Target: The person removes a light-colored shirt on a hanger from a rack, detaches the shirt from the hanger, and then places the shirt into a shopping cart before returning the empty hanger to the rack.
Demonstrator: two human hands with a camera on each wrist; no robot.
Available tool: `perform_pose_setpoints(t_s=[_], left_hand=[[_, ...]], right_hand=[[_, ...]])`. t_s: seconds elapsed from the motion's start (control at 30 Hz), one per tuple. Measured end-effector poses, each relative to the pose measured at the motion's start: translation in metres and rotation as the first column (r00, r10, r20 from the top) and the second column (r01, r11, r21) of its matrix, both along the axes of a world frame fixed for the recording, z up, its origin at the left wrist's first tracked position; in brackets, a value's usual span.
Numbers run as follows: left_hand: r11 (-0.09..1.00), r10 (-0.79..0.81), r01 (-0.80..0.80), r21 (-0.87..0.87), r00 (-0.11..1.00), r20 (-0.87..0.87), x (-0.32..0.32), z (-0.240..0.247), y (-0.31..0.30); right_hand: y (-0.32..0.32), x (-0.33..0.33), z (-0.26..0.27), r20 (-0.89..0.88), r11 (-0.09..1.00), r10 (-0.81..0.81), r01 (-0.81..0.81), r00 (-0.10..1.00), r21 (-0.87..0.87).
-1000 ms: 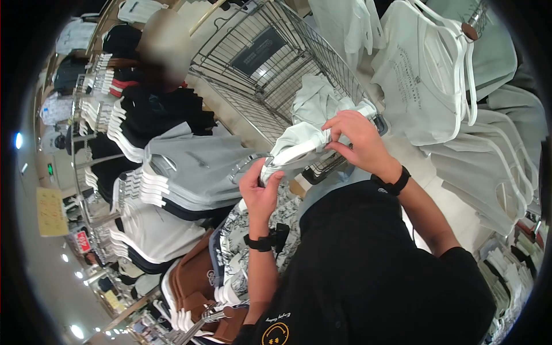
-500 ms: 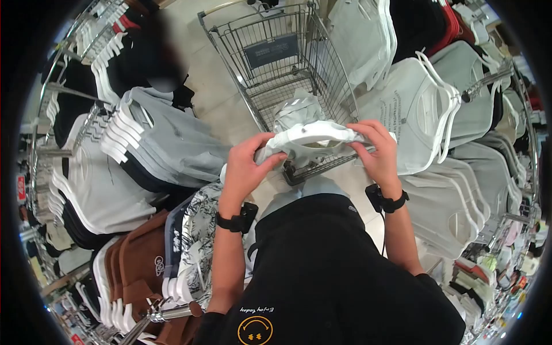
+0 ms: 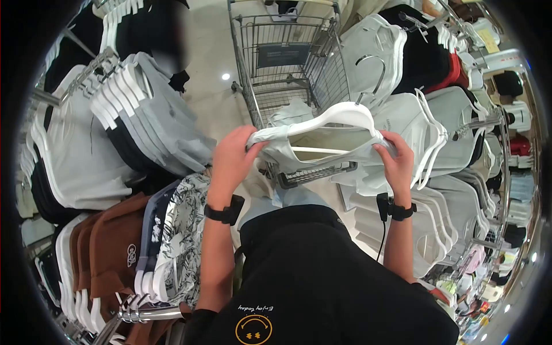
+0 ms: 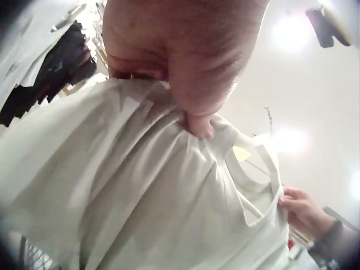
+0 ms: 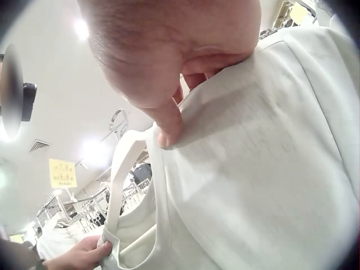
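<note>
A pale grey-green shirt (image 3: 305,162) hangs on a white hanger (image 3: 339,114), held out in front of the waist with its neckline facing up. The hanger's metal hook (image 3: 376,75) points away from the body. My left hand (image 3: 233,155) grips one shoulder of the shirt over the hanger's end; in the left wrist view its thumb (image 4: 201,126) presses into gathered cloth. At the other shoulder, my right hand (image 3: 398,161) pinches the fabric near the neckline, thumb (image 5: 169,126) in front. The shirt's body drapes down below both hands in the wrist views.
A wire shopping cart (image 3: 241,69) stands ahead, with a pale crumpled garment (image 3: 294,110) in it. Racks flank both sides: grey shirts (image 3: 167,123) and brown tops (image 3: 118,247) on the left, pale shirts (image 3: 402,129) on white hangers close by the right hand.
The head view has swung rightward. Both hands have moved apart, and the shirt is now spread between them, its neckline wider and the hanger's hook in plain sight.
</note>
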State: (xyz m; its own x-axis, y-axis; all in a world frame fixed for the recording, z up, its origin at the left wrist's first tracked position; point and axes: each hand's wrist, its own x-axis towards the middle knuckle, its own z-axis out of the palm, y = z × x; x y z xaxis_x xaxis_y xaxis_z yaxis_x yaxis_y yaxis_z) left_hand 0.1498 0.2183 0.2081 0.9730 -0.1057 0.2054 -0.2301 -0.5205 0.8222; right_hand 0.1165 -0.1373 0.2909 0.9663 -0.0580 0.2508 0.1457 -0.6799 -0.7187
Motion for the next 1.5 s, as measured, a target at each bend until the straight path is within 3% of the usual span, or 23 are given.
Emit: perform_pose_setpoints(t_s=[0.27, 0.37, 0.47, 0.53, 0.57, 0.63, 0.67, 0.77, 0.83, 0.93, 1.13, 1.27, 1.33, 1.37, 1.47, 1.5], left_hand=[[0.972, -0.151, 0.138, 0.192, 0.987, 0.051, 0.009, 0.006, -0.005], [0.991, -0.104, 0.101, 0.091, 0.994, 0.019, 0.014, 0.016, -0.001], [0.999, -0.048, 0.048, 0.007, 0.998, -0.05, 0.015, 0.011, 0.007], [0.998, -0.042, 0.044, 0.037, 0.997, -0.058, 0.013, 0.006, 0.014], [0.998, -0.047, 0.041, -0.056, 0.993, -0.108, 0.01, 0.008, 0.016], [0.984, -0.065, 0.034, -0.173, 0.982, -0.179, 0.008, 0.005, 0.02], [0.984, -0.07, 0.038, -0.173, 0.981, -0.183, 0.007, 0.004, 0.021], [0.966, -0.096, 0.036, -0.255, 0.969, -0.227, 0.006, 0.007, 0.021], [0.976, -0.094, 0.025, -0.218, 0.945, -0.314, 0.004, 0.017, 0.02], [0.994, -0.092, 0.073, -0.081, 0.96, -0.265, 0.001, 0.017, 0.021], [0.98, -0.083, 0.028, -0.199, 0.959, -0.27, -0.009, 0.012, 0.019], [0.983, -0.059, -0.001, -0.182, 0.944, -0.325, -0.017, 0.014, 0.024], [0.988, -0.053, 0.004, -0.156, 0.95, -0.308, -0.019, 0.015, 0.026], [0.988, -0.053, 0.005, -0.155, 0.95, -0.309, -0.02, 0.015, 0.026], [0.992, -0.016, -0.021, -0.127, 0.959, -0.282, -0.023, 0.012, 0.027], [0.986, -0.009, -0.033, -0.161, 0.966, -0.257, -0.024, 0.009, 0.029]], right_hand=[[0.004, 0.016, 0.008, 0.024, 0.998, 0.054, -0.053, 0.998, -0.035], [-0.017, 0.027, 0.015, 0.03, 0.988, 0.064, -0.059, 0.997, -0.141], [-0.049, 0.029, 0.004, -0.077, 0.985, -0.013, -0.001, 0.997, -0.173], [-0.065, 0.026, 0.002, -0.131, 0.992, 0.04, -0.055, 0.991, -0.112], [-0.065, 0.024, 0.003, -0.135, 0.991, 0.04, -0.056, 0.99, -0.12], [-0.06, 0.018, 0.001, -0.139, 0.948, 0.081, -0.033, 0.987, 0.315], [-0.06, 0.016, 0.001, -0.143, 0.948, 0.076, -0.028, 0.987, 0.316], [-0.062, 0.012, 0.006, -0.173, 0.953, 0.055, 0.0, 0.983, 0.303], [-0.061, 0.009, 0.008, -0.175, 0.97, 0.07, -0.026, 0.982, 0.241], [-0.055, 0.005, 0.014, -0.217, 0.994, 0.077, -0.059, 0.973, 0.091], [-0.092, 0.001, 0.001, -0.26, 0.991, 0.135, -0.129, 0.956, 0.038], [-0.089, 0.003, 0.018, -0.292, 0.969, 0.231, -0.193, 0.928, 0.156], [-0.092, 0.005, 0.033, -0.438, 0.986, 0.13, -0.163, 0.889, -0.04], [-0.087, 0.007, 0.045, -0.43, 0.974, 0.097, -0.176, 0.898, -0.146], [-0.102, 0.005, 0.057, -0.34, 0.976, 0.015, -0.089, 0.94, -0.201], [-0.11, 0.004, 0.062, -0.353, 0.993, -0.006, -0.036, 0.936, -0.112]])
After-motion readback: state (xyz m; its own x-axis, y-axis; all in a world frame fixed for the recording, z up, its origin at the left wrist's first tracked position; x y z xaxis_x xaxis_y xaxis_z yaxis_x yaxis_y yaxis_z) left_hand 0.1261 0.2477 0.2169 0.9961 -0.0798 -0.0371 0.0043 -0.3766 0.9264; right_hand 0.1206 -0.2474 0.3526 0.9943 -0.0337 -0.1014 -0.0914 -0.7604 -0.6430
